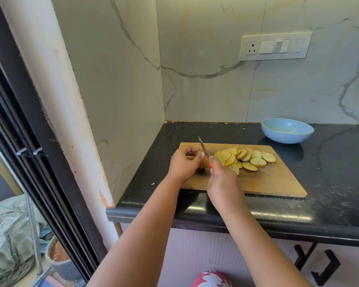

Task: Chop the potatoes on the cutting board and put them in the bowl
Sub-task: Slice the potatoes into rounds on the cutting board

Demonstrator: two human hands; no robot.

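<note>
A wooden cutting board (pixel 274 179) lies on the black counter. My left hand (pixel 184 162) grips the uncut end of a potato (pixel 204 163) at the board's left side. My right hand (pixel 222 179) holds a knife (pixel 203 149) by its red handle, the blade angled up and away just right of the potato piece. Several round potato slices (pixel 249 157) lie overlapping in the middle of the board. A light blue bowl (pixel 287 131) stands behind the board at the right, with nothing in it that I can see.
The black counter (pixel 330 172) runs right from a marble corner wall (pixel 122 90). A socket and switch panel (pixel 275 46) sits on the back wall. Black handles (pixel 323 264) hang under the counter's front edge. A dark door frame (pixel 39 152) stands at the left.
</note>
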